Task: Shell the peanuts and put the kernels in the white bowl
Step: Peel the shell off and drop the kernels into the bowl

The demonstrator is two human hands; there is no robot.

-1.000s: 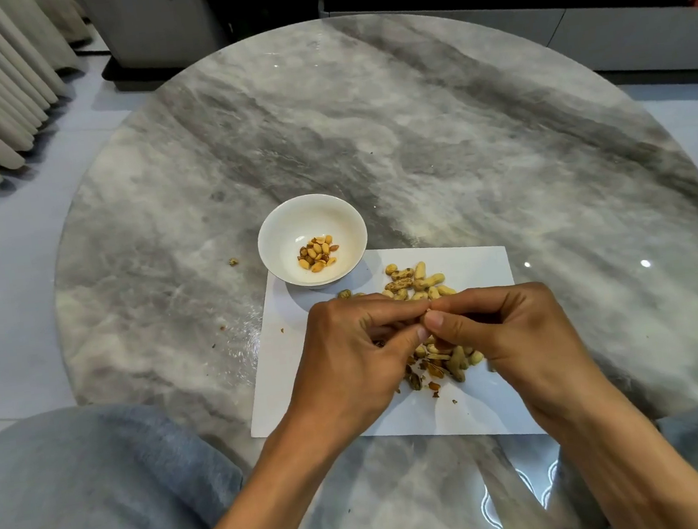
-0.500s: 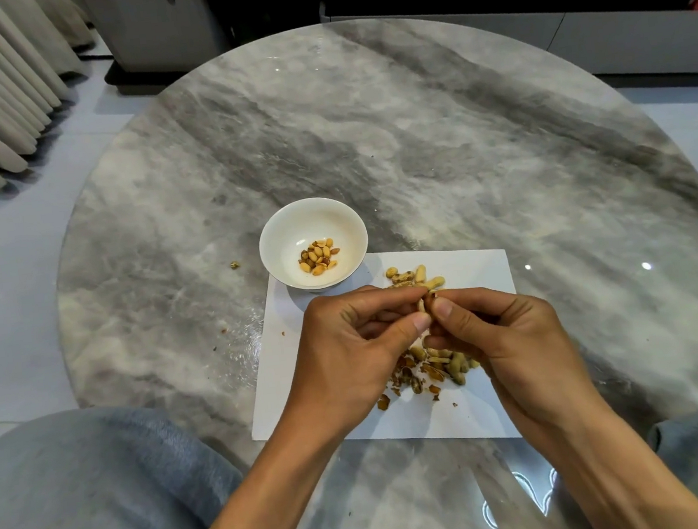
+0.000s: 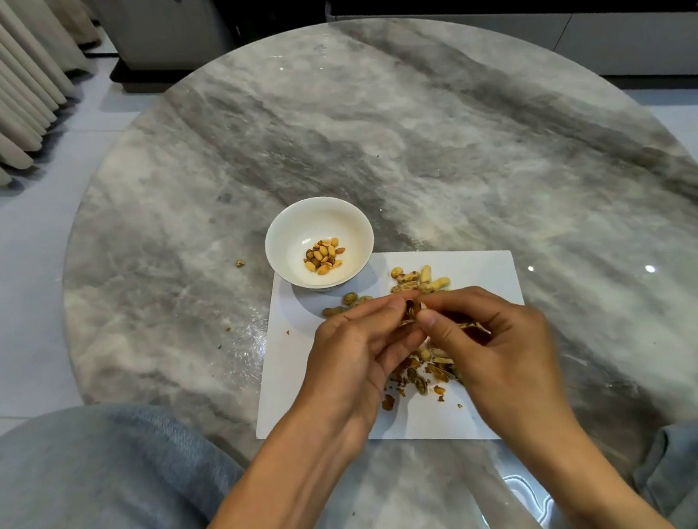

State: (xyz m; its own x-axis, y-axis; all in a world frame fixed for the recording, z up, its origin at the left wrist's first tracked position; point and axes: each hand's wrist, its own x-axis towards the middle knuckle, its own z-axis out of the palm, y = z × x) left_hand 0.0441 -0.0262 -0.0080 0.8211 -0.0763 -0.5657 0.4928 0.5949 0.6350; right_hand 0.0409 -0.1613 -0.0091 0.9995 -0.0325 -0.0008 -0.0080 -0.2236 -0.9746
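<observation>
No readable text, labels, brands, numbers or signs appear anywhere; the white paper sheet (image 3: 486,275) on the bench (image 3: 410,128) is blank; the white bowl (image 3: 292,235) carries no markings; the peanuts (image 3: 420,280) and furniture behind show no lettering.

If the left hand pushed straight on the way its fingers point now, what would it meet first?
The left hand points up and right, so it would first meet the cracked peanut it pinches with the right hand; beyond that, probably the unshelled peanuts. Depth is uncertain.
</observation>
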